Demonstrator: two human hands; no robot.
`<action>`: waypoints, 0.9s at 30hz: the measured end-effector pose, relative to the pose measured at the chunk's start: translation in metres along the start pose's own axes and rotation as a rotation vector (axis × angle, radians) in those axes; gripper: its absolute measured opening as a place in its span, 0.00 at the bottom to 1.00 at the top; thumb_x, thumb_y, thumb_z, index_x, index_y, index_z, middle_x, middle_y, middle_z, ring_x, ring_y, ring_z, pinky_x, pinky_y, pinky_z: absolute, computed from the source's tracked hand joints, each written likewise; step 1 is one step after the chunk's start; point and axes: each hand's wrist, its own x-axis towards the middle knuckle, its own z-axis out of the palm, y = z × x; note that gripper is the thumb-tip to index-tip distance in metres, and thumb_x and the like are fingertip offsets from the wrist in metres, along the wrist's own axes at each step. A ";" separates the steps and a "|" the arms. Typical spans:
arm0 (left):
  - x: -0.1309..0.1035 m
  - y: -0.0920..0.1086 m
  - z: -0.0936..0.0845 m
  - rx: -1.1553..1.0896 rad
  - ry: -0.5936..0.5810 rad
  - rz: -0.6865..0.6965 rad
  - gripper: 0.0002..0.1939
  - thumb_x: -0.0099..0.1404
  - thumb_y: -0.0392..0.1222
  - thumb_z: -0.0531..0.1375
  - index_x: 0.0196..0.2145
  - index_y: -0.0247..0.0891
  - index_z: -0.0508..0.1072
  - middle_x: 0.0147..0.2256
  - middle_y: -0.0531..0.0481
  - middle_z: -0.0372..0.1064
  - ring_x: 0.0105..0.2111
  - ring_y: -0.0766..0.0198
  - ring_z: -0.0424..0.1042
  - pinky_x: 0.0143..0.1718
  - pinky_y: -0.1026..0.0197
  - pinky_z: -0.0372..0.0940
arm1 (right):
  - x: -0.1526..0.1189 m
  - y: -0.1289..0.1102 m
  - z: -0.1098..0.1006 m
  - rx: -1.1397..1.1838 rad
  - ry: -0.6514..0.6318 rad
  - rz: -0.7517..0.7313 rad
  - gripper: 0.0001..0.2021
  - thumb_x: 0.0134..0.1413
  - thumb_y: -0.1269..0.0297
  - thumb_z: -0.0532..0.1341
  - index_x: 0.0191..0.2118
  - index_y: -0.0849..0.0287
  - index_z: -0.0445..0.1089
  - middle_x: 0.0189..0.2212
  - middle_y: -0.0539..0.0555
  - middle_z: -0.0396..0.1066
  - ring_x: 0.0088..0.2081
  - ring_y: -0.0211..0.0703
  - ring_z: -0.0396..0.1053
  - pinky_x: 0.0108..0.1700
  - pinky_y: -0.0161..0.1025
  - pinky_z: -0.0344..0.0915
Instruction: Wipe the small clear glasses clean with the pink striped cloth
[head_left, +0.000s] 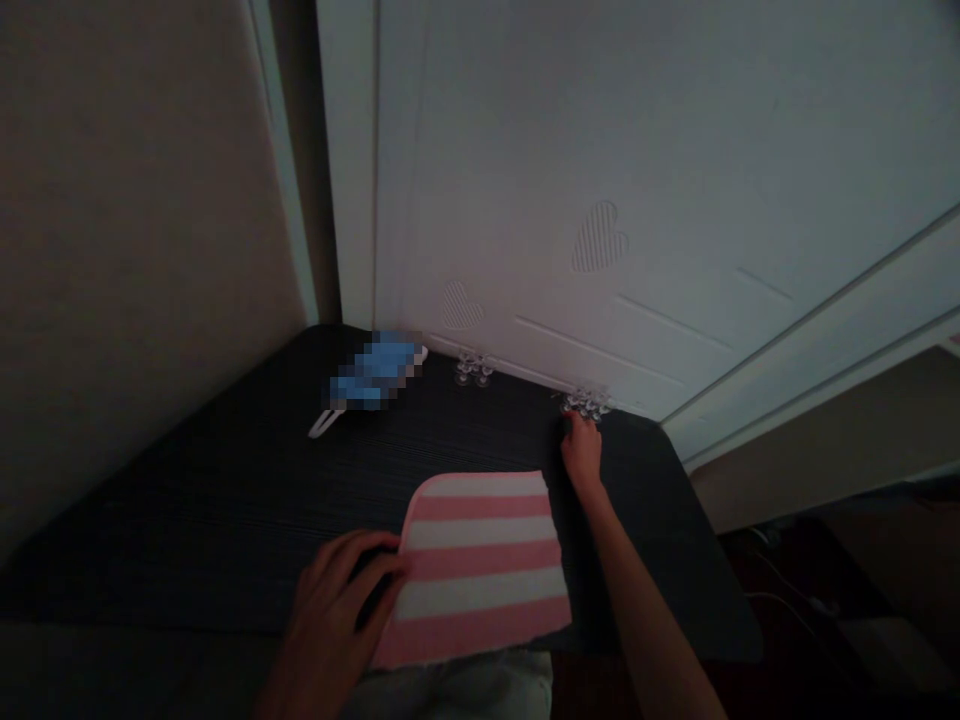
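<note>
- The striped cloth [484, 565] lies toward the front of the dark counter [247, 480], its near edge reaching about to the counter's front edge, above the person's lap.
- The left hand [341, 585] has a narrow grip on the cloth's left side, the edge held at the fingertips.
- The right hand [583, 450] reaches to the right cluster of clear pieces [592, 400] at the back; whether its grip has closed on any piece, one cannot tell, as the fingertips are too small and dim.
- The left cluster of clear pieces [474, 368] sits against the white panel [510, 180], apart from the hand.
- A blurred blue item [379, 370] lies further left, near the back.
- Crowding is the likeliest trouble: the pieces sit close together, so a careless pull could drag neighbours along or scatter them.
- Being clear and poorly lit, a piece could be misjudged and missed.
- Should the left fingers loosen, the cloth might slide off the front edge; a sharp tug could crease it.
</note>
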 end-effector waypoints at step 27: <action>-0.002 0.004 -0.002 0.031 -0.020 -0.006 0.08 0.61 0.46 0.56 0.34 0.46 0.75 0.41 0.48 0.71 0.44 0.53 0.65 0.43 0.51 0.62 | 0.020 -0.102 0.021 0.049 -0.307 -0.306 0.30 0.49 0.79 0.51 0.58 0.52 0.60 0.61 0.53 0.55 0.57 0.48 0.56 0.55 0.47 0.53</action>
